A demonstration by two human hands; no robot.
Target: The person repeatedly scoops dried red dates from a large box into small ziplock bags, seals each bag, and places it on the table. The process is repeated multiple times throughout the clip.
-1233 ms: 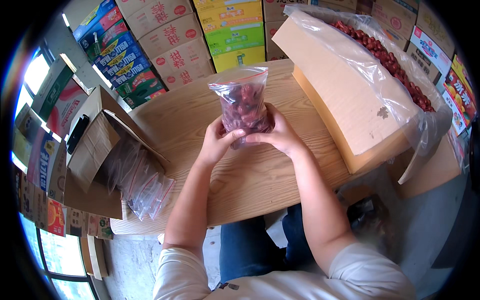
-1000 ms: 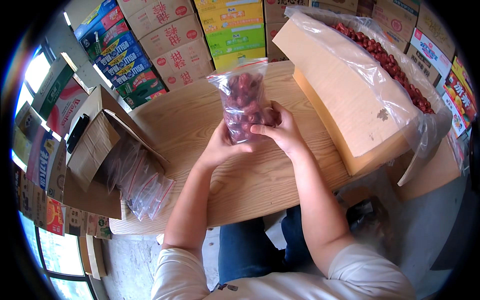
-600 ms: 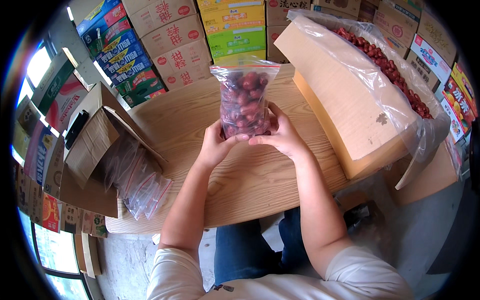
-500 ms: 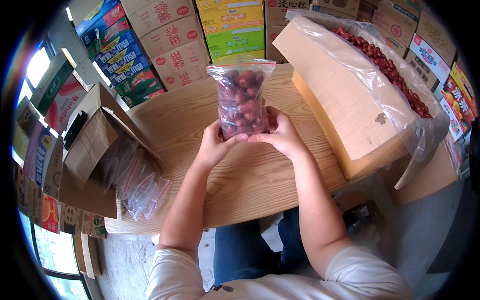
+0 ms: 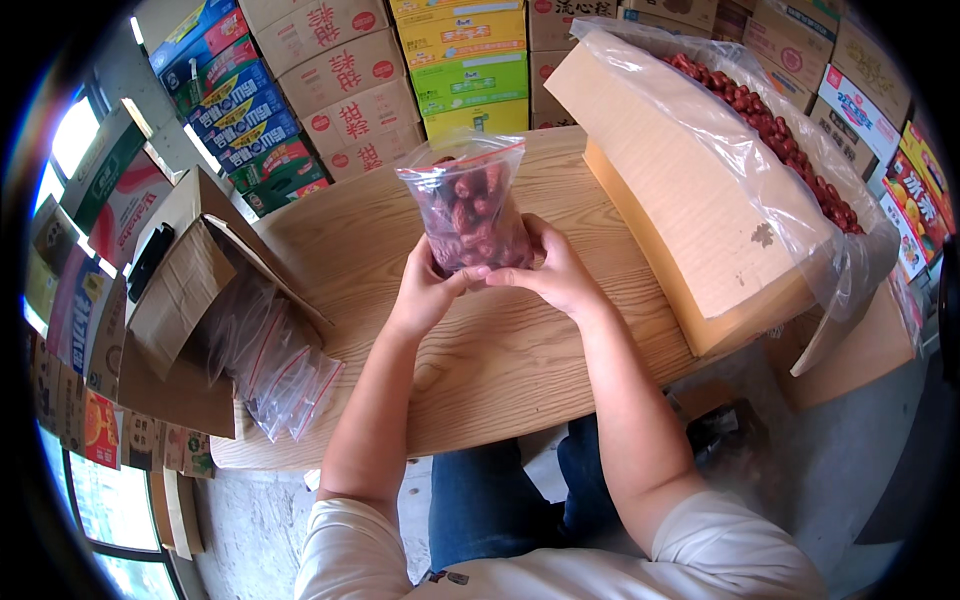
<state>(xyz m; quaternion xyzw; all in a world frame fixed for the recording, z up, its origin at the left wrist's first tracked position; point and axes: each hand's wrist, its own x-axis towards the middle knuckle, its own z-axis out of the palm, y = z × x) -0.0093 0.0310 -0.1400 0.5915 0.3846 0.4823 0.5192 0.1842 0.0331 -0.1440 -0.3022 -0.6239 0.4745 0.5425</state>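
- Bag (image 5: 464, 212), clear with a red strip near its top, stands roughly upright just above the centre of the frame, packed with red fruit (image 5: 478, 190); whether its base touches the tabletop (image 5: 500, 370) I cannot tell.
- Left hand (image 5: 424, 288) has its fingers partly curled around the bag's left side, thumb across the lower front.
- Right hand (image 5: 552, 268) grips the right side likewise, fingers half bent, the two thumb tips close together.
- Carton (image 5: 690, 190) at upper right is lined with clear plastic and bears more red fruit.
- Box (image 5: 175, 375) at left lies open, flat bags (image 5: 290, 380) spilling from it.
- Stacked cases (image 5: 350, 85) line the upper edge.
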